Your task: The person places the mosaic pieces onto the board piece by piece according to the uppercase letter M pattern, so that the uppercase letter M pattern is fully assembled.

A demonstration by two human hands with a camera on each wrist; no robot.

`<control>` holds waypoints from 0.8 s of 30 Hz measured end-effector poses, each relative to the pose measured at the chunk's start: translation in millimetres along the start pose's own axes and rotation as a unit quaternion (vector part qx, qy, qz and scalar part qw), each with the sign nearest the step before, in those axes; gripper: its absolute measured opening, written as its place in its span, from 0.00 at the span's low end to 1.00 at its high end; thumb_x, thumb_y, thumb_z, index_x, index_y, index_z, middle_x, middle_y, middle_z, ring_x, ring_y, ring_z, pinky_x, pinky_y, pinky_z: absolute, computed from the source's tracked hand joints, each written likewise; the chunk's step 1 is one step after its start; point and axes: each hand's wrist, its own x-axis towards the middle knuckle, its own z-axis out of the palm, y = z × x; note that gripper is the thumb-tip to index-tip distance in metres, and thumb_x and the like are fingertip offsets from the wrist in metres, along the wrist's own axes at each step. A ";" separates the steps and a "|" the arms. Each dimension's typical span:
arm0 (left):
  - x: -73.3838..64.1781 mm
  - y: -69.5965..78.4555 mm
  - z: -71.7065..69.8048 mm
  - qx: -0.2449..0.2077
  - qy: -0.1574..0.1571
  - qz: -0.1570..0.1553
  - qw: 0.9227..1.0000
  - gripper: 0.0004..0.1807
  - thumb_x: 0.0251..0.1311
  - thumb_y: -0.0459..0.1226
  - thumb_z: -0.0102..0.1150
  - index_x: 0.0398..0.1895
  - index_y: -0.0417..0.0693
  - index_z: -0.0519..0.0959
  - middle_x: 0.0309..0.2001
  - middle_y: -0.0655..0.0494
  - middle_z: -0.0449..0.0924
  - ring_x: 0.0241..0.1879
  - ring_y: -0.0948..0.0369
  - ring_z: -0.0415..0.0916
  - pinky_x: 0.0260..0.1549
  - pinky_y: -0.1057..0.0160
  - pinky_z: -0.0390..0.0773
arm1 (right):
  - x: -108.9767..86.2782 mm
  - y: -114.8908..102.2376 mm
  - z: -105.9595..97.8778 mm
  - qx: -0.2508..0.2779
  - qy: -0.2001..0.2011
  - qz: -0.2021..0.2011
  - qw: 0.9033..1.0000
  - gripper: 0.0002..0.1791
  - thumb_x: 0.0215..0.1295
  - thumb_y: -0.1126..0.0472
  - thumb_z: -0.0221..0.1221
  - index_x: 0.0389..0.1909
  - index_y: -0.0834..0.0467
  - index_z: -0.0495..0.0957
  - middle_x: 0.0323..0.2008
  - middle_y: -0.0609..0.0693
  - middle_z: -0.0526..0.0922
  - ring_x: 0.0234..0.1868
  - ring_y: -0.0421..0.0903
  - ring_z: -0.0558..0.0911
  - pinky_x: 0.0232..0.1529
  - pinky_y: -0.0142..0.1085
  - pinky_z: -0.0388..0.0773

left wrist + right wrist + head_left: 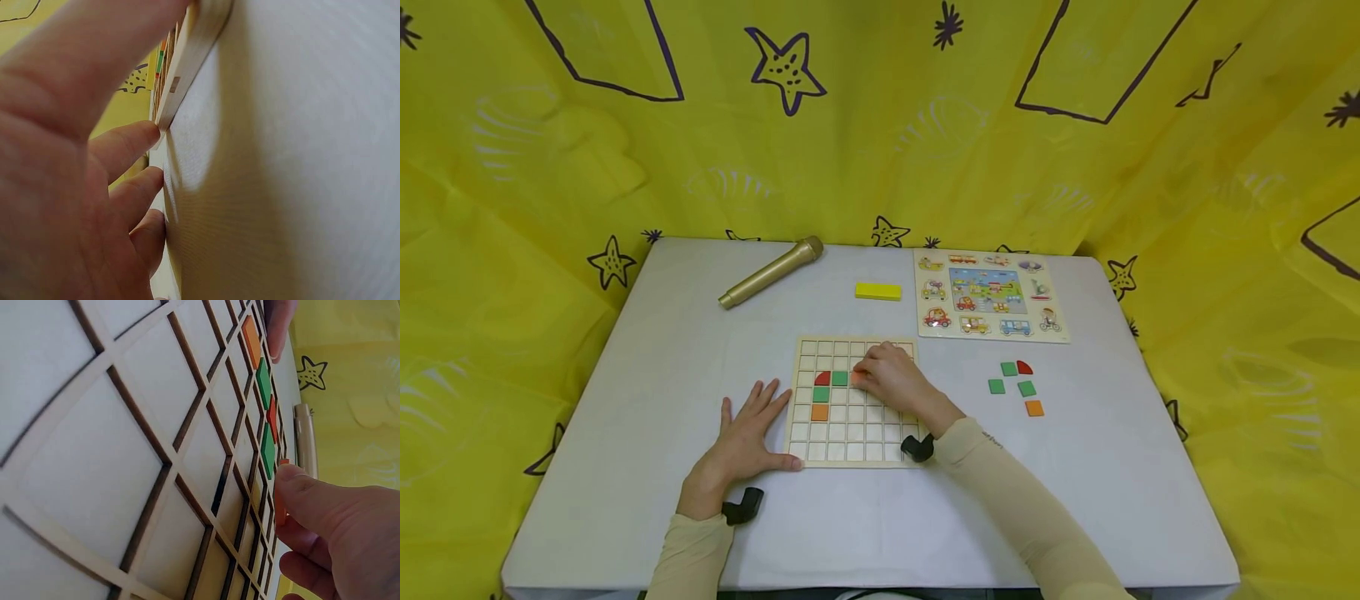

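A wooden grid board lies on the white table. My right hand pinches an orange square tile between thumb and fingers over a cell of the board, just right of a green tile. Left of that green tile sits a red quarter-round tile, with another green tile and an orange tile below it in the same column. My left hand is spread at the board's left side, thumb at its lower left corner and fingertips by its edge.
Several loose green, red and orange tiles lie on the table right of the board. Behind it are a gold microphone, a yellow block and a vehicle picture puzzle. A yellow patterned curtain surrounds the table.
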 end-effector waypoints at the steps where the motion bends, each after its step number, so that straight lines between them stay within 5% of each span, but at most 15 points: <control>1: 0.0 -0.1 0.0 0.000 0.000 0.000 1.000 0.66 0.30 0.64 0.77 0.75 0.47 0.59 0.76 0.44 0.46 0.75 0.45 0.34 0.62 0.32 0.24 | 0.1 -0.8 0.1 0.000 -0.002 0.003 1.000 0.13 0.67 0.52 0.63 0.45 0.55 0.86 0.42 0.46 0.81 0.44 0.46 0.74 0.46 0.40 0.71; 24: -0.1 0.4 -0.8 0.004 0.004 0.003 1.000 0.65 0.30 0.63 0.77 0.75 0.46 0.60 0.76 0.43 0.46 0.75 0.44 0.35 0.61 0.31 0.25 | 3.3 -9.5 3.0 -0.027 -0.007 0.028 0.999 0.12 0.67 0.53 0.63 0.45 0.56 0.86 0.42 0.47 0.81 0.45 0.47 0.74 0.46 0.40 0.71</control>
